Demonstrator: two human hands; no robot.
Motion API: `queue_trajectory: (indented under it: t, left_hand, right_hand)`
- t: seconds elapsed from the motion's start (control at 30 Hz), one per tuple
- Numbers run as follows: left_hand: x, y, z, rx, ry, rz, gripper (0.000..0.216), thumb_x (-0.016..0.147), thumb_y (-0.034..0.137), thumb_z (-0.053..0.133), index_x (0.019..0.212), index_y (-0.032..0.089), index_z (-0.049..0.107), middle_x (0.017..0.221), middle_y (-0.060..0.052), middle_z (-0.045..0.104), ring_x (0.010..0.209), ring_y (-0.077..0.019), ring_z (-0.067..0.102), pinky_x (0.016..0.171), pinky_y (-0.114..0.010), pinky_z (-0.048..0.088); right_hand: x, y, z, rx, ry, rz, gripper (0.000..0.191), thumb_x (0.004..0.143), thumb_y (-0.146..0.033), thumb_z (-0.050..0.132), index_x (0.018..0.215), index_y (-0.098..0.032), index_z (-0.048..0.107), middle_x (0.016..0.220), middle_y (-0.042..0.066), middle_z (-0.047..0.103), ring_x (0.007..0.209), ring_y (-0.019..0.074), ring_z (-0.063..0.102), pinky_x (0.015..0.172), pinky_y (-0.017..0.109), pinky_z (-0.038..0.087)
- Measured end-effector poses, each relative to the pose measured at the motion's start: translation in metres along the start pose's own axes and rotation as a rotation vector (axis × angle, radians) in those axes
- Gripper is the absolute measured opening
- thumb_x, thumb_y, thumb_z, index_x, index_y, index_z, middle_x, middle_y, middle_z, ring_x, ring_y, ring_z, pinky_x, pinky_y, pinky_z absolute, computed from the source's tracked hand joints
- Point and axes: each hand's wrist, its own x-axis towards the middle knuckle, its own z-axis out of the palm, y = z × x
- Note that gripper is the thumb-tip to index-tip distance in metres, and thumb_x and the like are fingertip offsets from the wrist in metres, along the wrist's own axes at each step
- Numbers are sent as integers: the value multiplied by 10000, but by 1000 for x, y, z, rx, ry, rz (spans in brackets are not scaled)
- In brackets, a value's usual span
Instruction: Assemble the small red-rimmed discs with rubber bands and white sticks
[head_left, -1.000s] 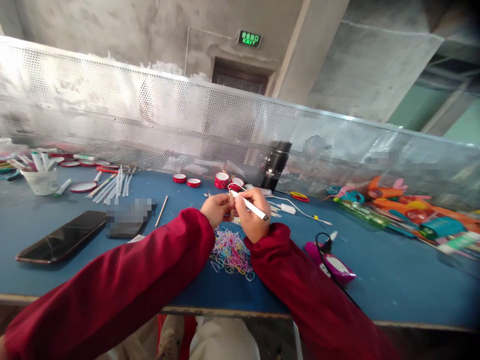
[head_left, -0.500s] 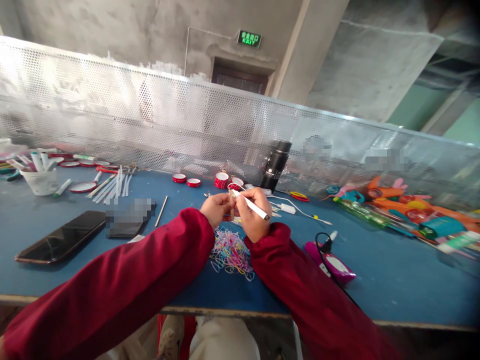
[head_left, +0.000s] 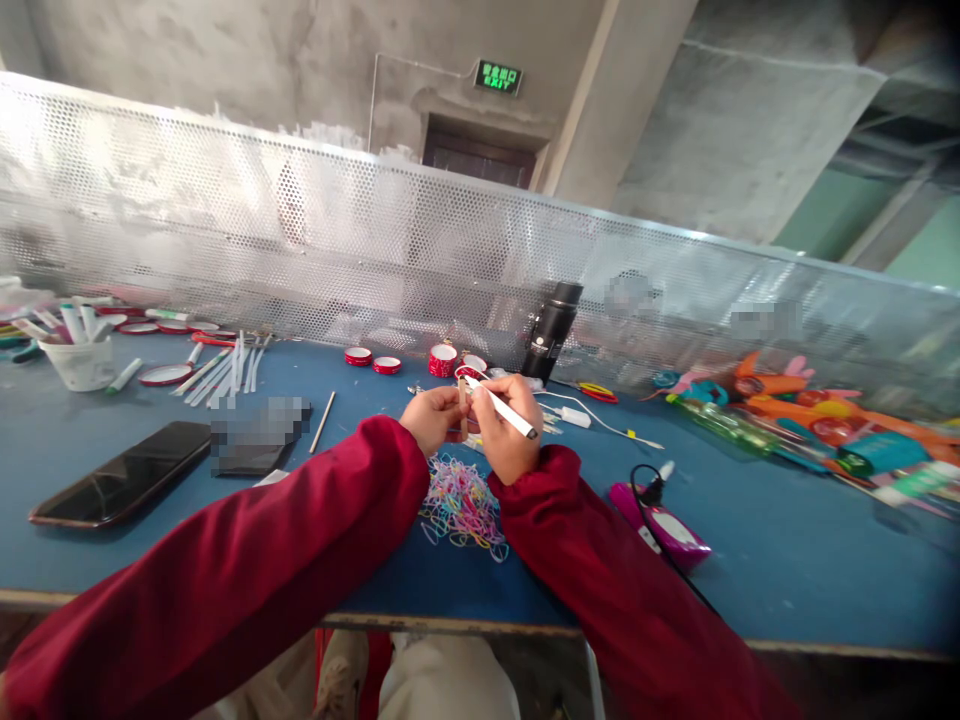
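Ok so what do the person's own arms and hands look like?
The left sleeve and right sleeve are long, plain deep red and loose, gathered at the cuffs. The left hand and right hand wear no gloves.

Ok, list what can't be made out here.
All in the head view:
Pen tip at the strip: too small to tell whether they touch.
Bands: lower ones hidden under the top ones.
Black packet: upper part masked by pixelation.
Black cable, far end: lost at the right sleeve.
Orange toys: blurred.
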Motion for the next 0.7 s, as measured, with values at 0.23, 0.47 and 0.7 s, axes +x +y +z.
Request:
queue_trajectory:
  t: [0.23, 0.47, 0.7]
  left_hand:
    - [1, 1, 0, -19, -1, 3, 111, 770, 216, 710, 781, 153, 619, 659, 11, 634, 573, -112, 601, 623, -247, 467]
    - [0, 1, 0, -6, -1, 16, 118, 760, 203, 712, 760, 153, 605, 645, 20, 617, 567, -106, 598, 618, -241, 472]
    - [0, 1, 0, -5, 1, 15, 70, 799, 192, 672, 832, 147, 631, 727, -10, 677, 596, -112, 627, 620, -242, 485]
  right_hand:
    - [-3, 7, 0, 56, -50, 50, 78, 880, -283, 593, 858, -213, 567, 733, 10, 631, 622, 163, 602, 578, 301, 473]
    - [-2, 3, -1, 9, -51, 7, 68, 865, -269, 600, 832, -212, 580, 728, 8, 635, 633, 165, 601, 595, 304, 475]
    - [-1, 4, 1, 16, -10, 23, 68, 864, -268, 592, 837, -212, 564, 721, 6, 615, 624, 163, 588, 582, 300, 472]
